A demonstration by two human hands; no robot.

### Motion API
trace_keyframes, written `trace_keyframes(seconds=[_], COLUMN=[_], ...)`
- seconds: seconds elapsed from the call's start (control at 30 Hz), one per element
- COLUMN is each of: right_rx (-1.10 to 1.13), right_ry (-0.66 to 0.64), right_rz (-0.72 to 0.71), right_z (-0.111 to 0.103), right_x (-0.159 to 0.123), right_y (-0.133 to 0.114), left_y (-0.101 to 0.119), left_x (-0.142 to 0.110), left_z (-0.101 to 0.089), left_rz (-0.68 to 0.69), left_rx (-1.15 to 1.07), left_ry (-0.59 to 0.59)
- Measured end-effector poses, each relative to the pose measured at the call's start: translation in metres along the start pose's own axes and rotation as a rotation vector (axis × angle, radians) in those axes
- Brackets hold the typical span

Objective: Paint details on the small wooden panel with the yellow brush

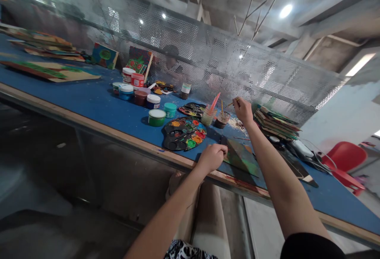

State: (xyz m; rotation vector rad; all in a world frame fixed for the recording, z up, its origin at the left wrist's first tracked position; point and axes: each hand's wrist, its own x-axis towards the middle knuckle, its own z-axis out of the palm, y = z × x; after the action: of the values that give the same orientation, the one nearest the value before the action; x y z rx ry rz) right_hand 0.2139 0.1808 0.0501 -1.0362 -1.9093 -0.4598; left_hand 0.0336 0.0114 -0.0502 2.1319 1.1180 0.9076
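My right hand (243,110) is closed on a thin paintbrush (230,104), raised beside the jar of dark liquid (222,121), its tip near the rim. Another brush stands in that jar. My left hand (212,158) is curled closed at the left edge of a board painted in dark green and brown (242,158), near the table's front edge. Whether it grips anything is hidden. A black paint palette (178,138) with blobs of many colours lies left of it. A jar of cloudy liquid (208,116) holding a pink-red tool stands behind.
Several paint tubs (156,117) stand on the blue table (101,96). A second palette (191,109) lies behind. Stacked boards (276,122) and a dark device with cables (301,148) are at right. A perforated metal screen (252,65) runs along the back; a red chair (346,158) stands right.
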Motion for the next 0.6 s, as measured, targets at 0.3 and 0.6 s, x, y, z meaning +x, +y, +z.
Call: trace_keyframes(seconds=[0.3, 0.6], right_rx=[0.005, 0.009], right_ry=[-0.023, -0.006], right_rz=[0.008, 0.003], right_z=[-0.0005, -0.0014], right_x=[-0.0034, -0.0064], right_y=[-0.0034, -0.0033], left_y=[-0.001, 0.0002], left_x=[0.0013, 0.0006], left_z=[-0.0004, -0.0003], left_rz=[0.0, -0.009], left_rx=[-0.001, -0.007], left_ry=[-0.005, 0.001])
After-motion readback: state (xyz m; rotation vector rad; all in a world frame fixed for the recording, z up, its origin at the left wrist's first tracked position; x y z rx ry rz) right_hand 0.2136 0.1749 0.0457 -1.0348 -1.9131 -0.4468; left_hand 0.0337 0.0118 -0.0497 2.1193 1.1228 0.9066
